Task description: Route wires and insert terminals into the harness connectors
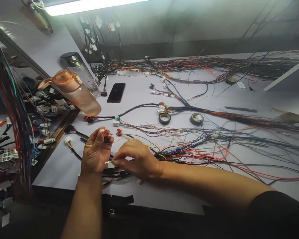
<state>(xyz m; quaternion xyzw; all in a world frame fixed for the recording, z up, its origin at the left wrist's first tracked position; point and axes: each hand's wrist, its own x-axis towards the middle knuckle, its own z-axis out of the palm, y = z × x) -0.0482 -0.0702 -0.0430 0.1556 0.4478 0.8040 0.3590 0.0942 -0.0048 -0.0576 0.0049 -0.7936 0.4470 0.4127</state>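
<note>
Between thumb and fingers, my left hand (pixel 94 152) holds up an orange wire connector (pixel 105 133) with small holes in its face. My right hand (pixel 142 159) is just to the right of it, fingers pinched together and a little blurred. A small white piece (pixel 110 164) shows by those fingertips; whether it is in the pinch or lies behind is unclear. Below and behind both hands run black-sleeved cables, partly hidden by them. A red connector (pixel 119 131) lies on the table beyond the hands.
Loose wires (pixel 189 142) spread across the right side, with a taped harness (pixel 214 113) behind. Two tape rolls (pixel 164 123), a phone (pixel 116 93) and a tilted-looking bottle (pixel 82 99) stand or lie farther back. Many connectors (pixel 47 106) are heaped past the left edge.
</note>
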